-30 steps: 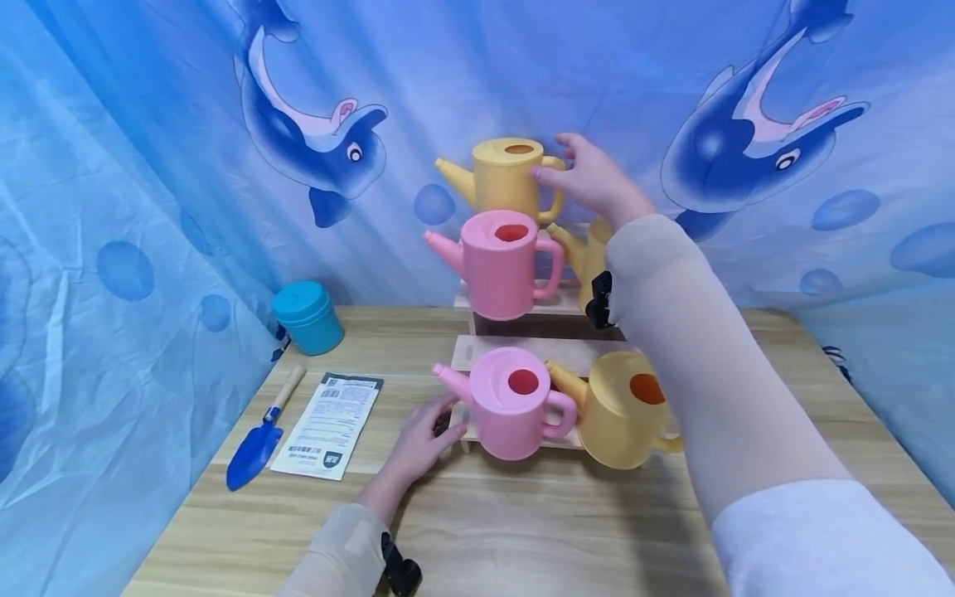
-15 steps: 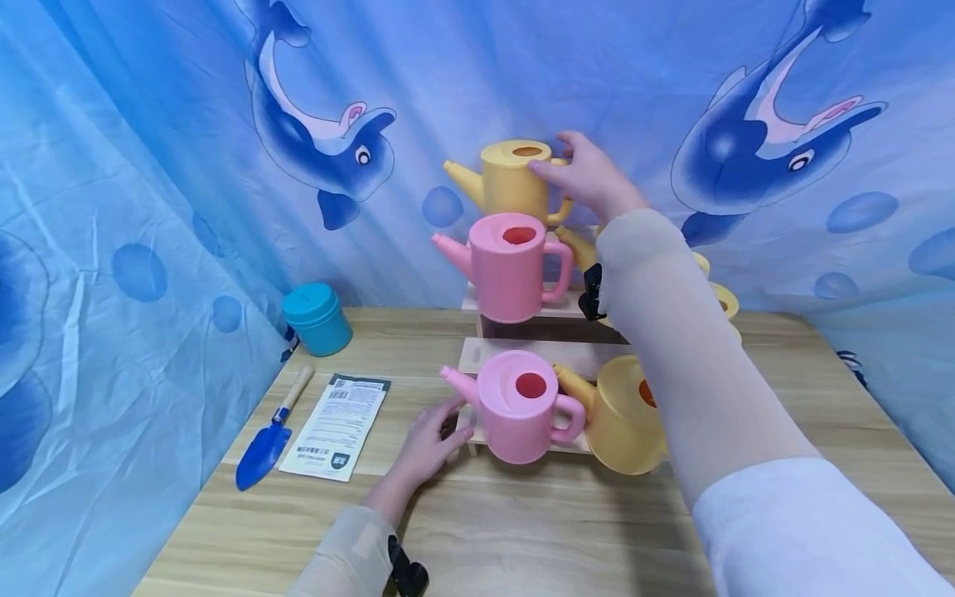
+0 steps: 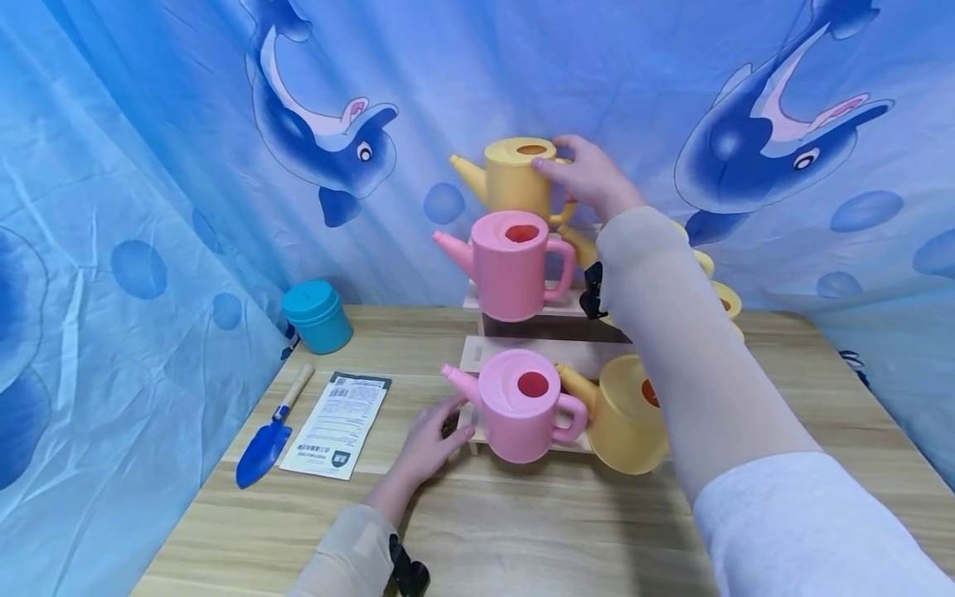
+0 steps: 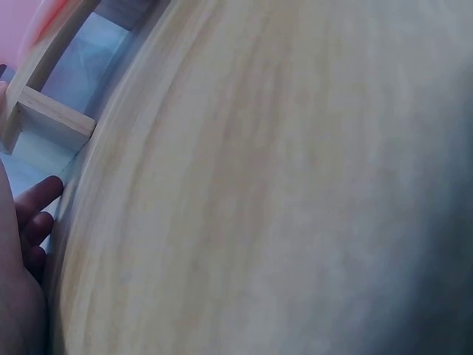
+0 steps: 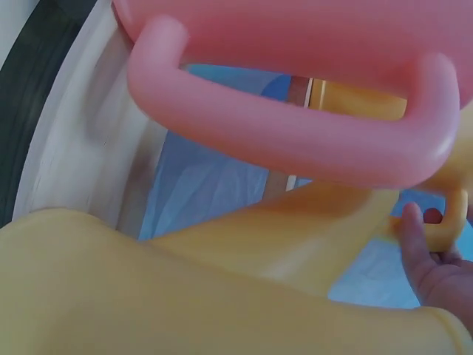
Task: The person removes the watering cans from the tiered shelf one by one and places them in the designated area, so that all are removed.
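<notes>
Nearest, toward 7 o'clock from the middle of the head view, a black device [image 3: 409, 570] sits at the left sleeve [image 3: 346, 547] above the wood-grain tabletop [image 3: 537, 531]. Just beyond, the left hand [image 3: 429, 444] is at the left end of a stepped wooden stand [image 3: 585, 351], thumb and forefinger spread around its corner; the left wrist view shows other fingers loosely bent beside a leg, and I cannot tell whether the hand grips the wood. Farther toward 8 o'clock lie a printed packet [image 3: 336, 427] and, outside it, a blue trowel [image 3: 263, 452], its wooden handle pointing away. On the lower step, a light pink watering can [image 3: 521, 414] stands at 5 o'clock, spout toward 10; just beside it, at 4, is a lower yellow watering can [image 3: 627, 427], partly covered by the right sleeve [image 3: 709, 356]. A lidded turquoise tub [image 3: 317, 319] stands at 9 o'clock. Higher, near the middle, is a deeper pink watering can [image 3: 510, 278], with another yellow spout [image 3: 580, 245] behind its handle. Farther back, toward 1 o'clock, the right hand [image 3: 594, 176] holds the top yellow watering can [image 3: 517, 186] by its handle, fingers wrapped around it; its base is hidden. Behind everything hangs a blue dolphin-print curtain [image 3: 477, 66].
</notes>
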A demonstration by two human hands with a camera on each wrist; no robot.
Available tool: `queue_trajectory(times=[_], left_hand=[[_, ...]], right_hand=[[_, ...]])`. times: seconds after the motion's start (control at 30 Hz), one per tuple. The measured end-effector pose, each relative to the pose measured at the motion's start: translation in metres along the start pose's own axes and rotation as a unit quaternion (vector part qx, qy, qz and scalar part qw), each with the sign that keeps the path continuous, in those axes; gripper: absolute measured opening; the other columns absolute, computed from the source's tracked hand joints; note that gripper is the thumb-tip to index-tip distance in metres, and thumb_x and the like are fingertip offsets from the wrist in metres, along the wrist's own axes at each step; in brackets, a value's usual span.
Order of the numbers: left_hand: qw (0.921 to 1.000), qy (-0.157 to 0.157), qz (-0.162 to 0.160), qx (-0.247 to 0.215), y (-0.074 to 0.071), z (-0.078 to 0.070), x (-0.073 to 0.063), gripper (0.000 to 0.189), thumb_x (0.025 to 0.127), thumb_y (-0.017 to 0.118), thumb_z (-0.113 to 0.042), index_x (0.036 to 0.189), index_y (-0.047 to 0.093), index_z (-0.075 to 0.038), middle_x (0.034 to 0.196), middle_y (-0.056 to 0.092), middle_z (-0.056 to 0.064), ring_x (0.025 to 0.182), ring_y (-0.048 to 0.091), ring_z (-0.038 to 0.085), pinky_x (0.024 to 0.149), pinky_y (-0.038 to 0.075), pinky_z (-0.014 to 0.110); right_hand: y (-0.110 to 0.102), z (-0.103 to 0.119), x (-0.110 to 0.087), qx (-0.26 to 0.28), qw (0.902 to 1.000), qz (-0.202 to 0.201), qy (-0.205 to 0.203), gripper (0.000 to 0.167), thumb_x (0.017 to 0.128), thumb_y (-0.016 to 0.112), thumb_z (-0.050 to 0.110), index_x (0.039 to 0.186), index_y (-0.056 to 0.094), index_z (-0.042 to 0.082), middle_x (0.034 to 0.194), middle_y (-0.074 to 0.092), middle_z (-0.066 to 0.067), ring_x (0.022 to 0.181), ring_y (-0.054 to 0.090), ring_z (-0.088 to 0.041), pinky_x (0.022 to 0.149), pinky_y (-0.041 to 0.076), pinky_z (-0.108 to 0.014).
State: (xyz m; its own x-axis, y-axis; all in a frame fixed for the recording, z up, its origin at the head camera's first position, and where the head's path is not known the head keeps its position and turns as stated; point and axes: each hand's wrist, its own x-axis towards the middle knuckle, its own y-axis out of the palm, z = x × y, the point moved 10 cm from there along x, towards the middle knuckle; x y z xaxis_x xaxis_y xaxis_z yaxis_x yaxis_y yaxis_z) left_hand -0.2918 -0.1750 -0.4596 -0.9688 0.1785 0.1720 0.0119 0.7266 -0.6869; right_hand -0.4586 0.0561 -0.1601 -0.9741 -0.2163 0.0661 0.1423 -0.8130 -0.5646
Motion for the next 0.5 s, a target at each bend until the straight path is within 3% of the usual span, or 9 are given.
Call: queue_trajectory(times=[0.5], left_hand=[[1.0000, 0.001, -0.005, 0.002, 0.000, -0.001, -0.001, 0.060, 0.088, 0.057, -0.051, 0.140, 0.044, -0.025, 0.134, 0.052, 0.003, 0.120, 0.044, 0.028, 0.100, 0.031, 0.054]], right_hand=[[-0.009, -0.009, -0.008, 0.005, 0.9999, 0.003, 0.012, 0.077, 0.090, 0.051, 0.052, 0.151, 0.014, 0.025, 0.154, 0.020, -0.001, 0.117, 0.045, -0.030, 0.092, 0.044, -0.040]])
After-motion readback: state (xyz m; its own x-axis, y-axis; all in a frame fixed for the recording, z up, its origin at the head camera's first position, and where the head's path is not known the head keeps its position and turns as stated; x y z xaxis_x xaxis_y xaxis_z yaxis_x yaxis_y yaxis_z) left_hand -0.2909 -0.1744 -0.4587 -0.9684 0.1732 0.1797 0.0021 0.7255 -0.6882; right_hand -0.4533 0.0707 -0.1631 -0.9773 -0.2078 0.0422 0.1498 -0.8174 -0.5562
